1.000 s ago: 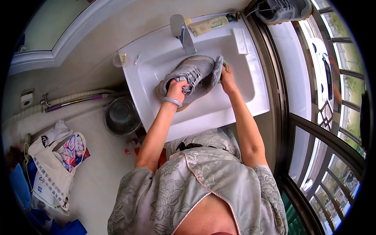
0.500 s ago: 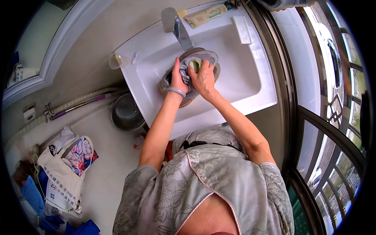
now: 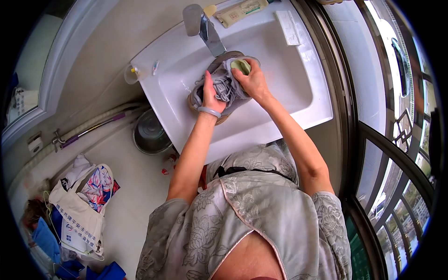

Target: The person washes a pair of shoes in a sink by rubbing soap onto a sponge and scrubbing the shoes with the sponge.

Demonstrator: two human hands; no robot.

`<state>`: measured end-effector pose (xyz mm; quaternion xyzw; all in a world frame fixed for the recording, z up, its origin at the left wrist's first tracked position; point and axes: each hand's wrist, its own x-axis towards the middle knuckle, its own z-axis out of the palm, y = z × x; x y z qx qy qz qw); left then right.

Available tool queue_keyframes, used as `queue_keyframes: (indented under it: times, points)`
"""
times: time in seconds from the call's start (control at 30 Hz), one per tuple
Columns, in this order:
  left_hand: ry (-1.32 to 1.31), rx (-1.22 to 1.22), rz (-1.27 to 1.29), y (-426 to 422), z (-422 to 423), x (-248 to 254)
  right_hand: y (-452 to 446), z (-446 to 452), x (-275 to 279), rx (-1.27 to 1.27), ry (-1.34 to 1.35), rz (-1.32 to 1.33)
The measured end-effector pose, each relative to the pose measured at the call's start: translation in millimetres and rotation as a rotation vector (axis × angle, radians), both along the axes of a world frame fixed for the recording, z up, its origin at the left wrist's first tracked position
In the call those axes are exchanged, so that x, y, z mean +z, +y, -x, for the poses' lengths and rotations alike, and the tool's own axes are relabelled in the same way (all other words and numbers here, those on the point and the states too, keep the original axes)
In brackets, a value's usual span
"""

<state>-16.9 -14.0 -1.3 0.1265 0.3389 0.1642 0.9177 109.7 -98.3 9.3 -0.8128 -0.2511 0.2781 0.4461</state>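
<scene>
Between both hands (image 3: 213,99), grey shoe (image 3: 223,87), R hand (image 3: 252,80) w/ green bar (image 3: 241,66).

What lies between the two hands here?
Bunched grey shoelaces lie between the left hand and the right hand, as the head view shows.

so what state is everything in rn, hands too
left hand: on shoe, fingers partly hidden
right hand: gripping green piece
shoe: in sink, laces bunched
tap: no stream visible
tube: lying flat
cloth bag: open, fabric inside
metal bowl: upright
</scene>
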Motion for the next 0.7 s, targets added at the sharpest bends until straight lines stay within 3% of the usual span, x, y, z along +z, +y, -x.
queue_keyframes:
  times: [0.03, 0.1, 0.13, 0.17, 0.23, 0.33, 0.5, 0.6, 0.63, 0.7]
  points:
    - [0.005, 0.002, 0.007, 2.4, -0.9, 8.0, -5.1, 19.0, 13.5, 0.051, 0.225, -0.114]
    - [0.130, -0.087, 0.268, 9.0, -1.0, 22.9, -14.2, 61.0, 51.6, 0.257, -0.028, -0.159]
    - [0.087, -0.091, 0.214, 4.3, -2.6, 21.7, -14.1, 69.9, 51.1, 0.231, -0.134, -0.115]
    - [0.089, -0.037, 0.136, 5.5, 6.0, -15.6, -12.2, 61.3, 32.6, 0.231, -0.130, -0.115]
    - [0.189, 0.085, -0.055, -16.3, -6.9, -15.9, -5.8, 23.2, -18.5, 0.041, -0.348, 0.114]
    - [0.148, 0.059, -0.043, -10.0, -7.7, 5.0, 3.2, -10.8, -27.3, 0.088, -0.534, 0.156]
    - [0.014, 0.040, -0.060, -5.0, -2.2, 15.0, 3.2, -36.7, -19.9, 0.041, -0.501, 0.198]
    - [0.048, 0.001, -0.098, -5.6, -4.1, 9.4, -6.7, -41.5, -13.9, -0.092, -0.099, 0.031]
    - [0.094, -0.022, -0.124, -6.9, -3.8, 6.9, -10.8, -27.1, 17.6, -0.013, -0.028, -0.031]
    - [0.244, 0.003, -0.034, -3.9, -5.1, 4.4, -19.9, 13.4, 57.7, 0.172, -0.142, -0.090]
